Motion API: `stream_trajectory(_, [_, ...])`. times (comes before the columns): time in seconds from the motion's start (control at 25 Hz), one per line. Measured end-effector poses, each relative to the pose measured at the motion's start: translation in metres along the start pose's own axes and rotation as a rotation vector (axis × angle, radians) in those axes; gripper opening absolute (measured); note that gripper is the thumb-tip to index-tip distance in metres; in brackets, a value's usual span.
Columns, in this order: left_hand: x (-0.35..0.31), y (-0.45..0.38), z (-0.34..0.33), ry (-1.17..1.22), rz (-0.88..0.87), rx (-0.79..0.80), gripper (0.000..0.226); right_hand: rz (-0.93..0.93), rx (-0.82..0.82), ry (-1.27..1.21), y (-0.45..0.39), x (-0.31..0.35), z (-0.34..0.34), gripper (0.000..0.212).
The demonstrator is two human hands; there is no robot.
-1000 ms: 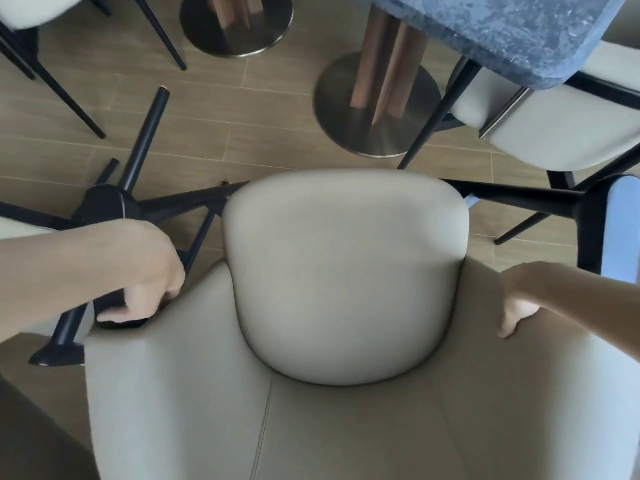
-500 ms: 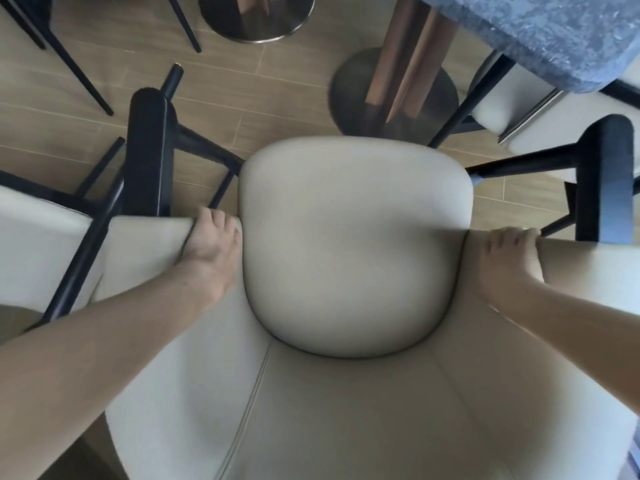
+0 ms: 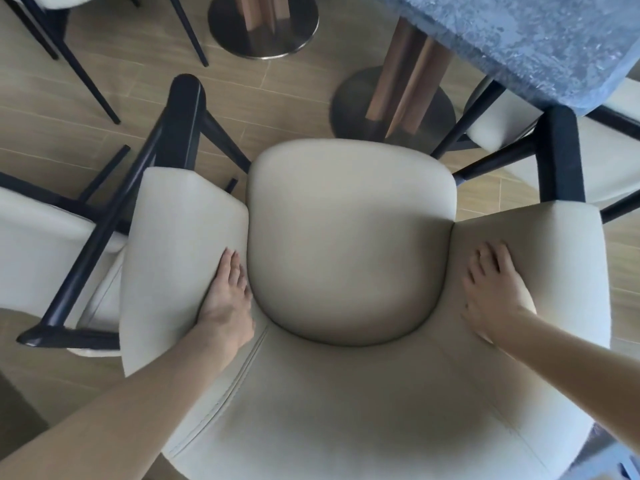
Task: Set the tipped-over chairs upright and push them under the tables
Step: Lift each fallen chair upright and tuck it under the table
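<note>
Underfoot, a floor of pale wood-look planks fills the room as seen from above, looking straight down. Upper right, the corner of a blue mottled table juts into view, its wooden post standing on a round metal base. A second round base sits at the top centre, well apart from the first, with bare floor between them. Filling the middle and bottom of the view is a cream chair, upright, its rounded seat pointing toward the table base and near it, not yet under the tabletop. Its padded arms wrap both sides, and dark frame arms reach forward past the padding on left and right. To the left, touching or just beside it, another cream chair with a dark frame lies close, its dark legs crossing the floor beside the first chair's left frame arm. To the right, a third cream chair sits partly beneath the table corner, just behind the right frame arm, narrowing the gap there. More dark chair legs stand at the top left. The left hand rests flat, fingers extended, on the inside of the left padded arm beside the seat. The right hand lies flat, fingers spread, on the right padded arm; neither hand is clenched.
</note>
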State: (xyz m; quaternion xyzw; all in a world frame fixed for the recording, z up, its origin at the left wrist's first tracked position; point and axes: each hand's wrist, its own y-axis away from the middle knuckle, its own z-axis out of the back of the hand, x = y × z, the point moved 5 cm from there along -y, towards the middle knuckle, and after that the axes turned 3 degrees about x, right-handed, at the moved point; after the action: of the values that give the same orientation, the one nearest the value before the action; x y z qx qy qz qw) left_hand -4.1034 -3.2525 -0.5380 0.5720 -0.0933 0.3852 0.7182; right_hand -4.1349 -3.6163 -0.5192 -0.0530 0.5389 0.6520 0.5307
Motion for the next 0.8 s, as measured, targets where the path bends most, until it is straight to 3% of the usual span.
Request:
stream_trajectory(0.16, [-0.024, -0.001, -0.004, 0.085, -0.060, 0.071, 0.065, 0.242, 0.044, -0.286, 0.043, 0.050, -0.016, 0.054])
stream_trajectory(0.32, [-0.035, 0.009, 0.006, 0.258, -0.154, 0.030, 0.054, 0.260, 0.124, -0.375, 0.050, 0.056, -0.006, 0.045])
stream_trajectory(0.44, [-0.052, 0.048, 0.018, 0.586, -0.398, -0.049, 0.048, 0.406, 0.066, -0.701, 0.078, 0.066, 0.017, 0.022])
stream_trajectory(0.48, [-0.060, 0.066, 0.020, 0.707, -0.481, -0.066, 0.052, 0.449, 0.024, -0.855, 0.094, 0.070, 0.023, 0.025])
stream_trajectory(0.56, [-0.069, 0.102, 0.022, 0.782, -0.598, -0.127, 0.071, 0.524, -0.124, -0.994, 0.132, 0.083, 0.041, 0.035])
stream_trajectory(0.6, [-0.069, 0.117, 0.022, 0.763, -0.613, -0.213, 0.079, 0.550, -0.306, -0.991, 0.148, 0.092, 0.044, 0.032])
stream_trajectory(0.68, [-0.068, 0.140, 0.019, 0.659, -0.628, -0.316, 0.088, 0.487, -0.642, -0.872, 0.173, 0.108, 0.050, 0.044])
stream_trajectory(0.8, [-0.068, 0.154, 0.017, 0.625, -0.660, -0.417, 0.104, 0.353, -0.853, -0.691, 0.185, 0.119, 0.052, 0.057])
